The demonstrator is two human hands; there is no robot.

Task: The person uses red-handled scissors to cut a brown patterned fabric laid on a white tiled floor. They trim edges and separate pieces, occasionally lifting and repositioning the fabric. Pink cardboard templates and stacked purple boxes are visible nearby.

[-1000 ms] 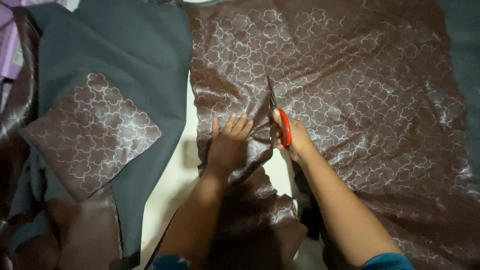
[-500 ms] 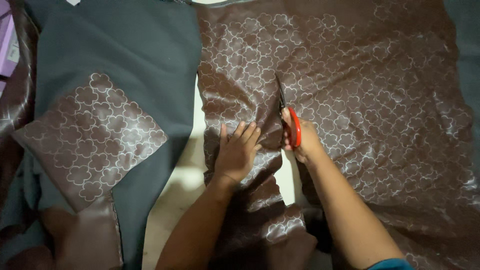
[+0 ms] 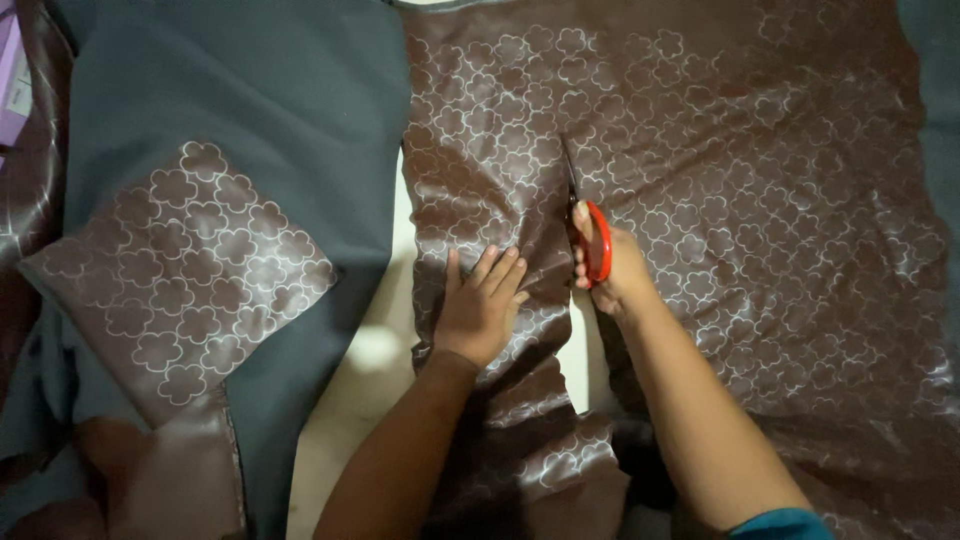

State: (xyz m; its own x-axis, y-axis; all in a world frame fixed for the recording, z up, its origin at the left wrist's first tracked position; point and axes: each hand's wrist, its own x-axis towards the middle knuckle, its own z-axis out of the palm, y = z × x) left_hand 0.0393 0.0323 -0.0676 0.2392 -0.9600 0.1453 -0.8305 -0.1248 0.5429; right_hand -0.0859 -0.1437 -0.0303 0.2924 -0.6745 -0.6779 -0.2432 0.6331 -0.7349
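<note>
That brown fabric point(image 3: 720, 180) is a slick, satiny cloth with a real sheen, light bounces off the creases, and the pale flower outlines on it look printed or woven flat, while the scissors point(image 3: 590, 225) cutting it have glossy red plastic handles and dull grey metal blades. The grey-blue cloth point(image 3: 250, 90) next to it is totally matt and smooth, more like a lining or felt-ish material, though honestly it's hard to tell the weave from up here, and the cut square piece point(image 3: 180, 275) lying on it has the same shiny brown satin finish.
</note>
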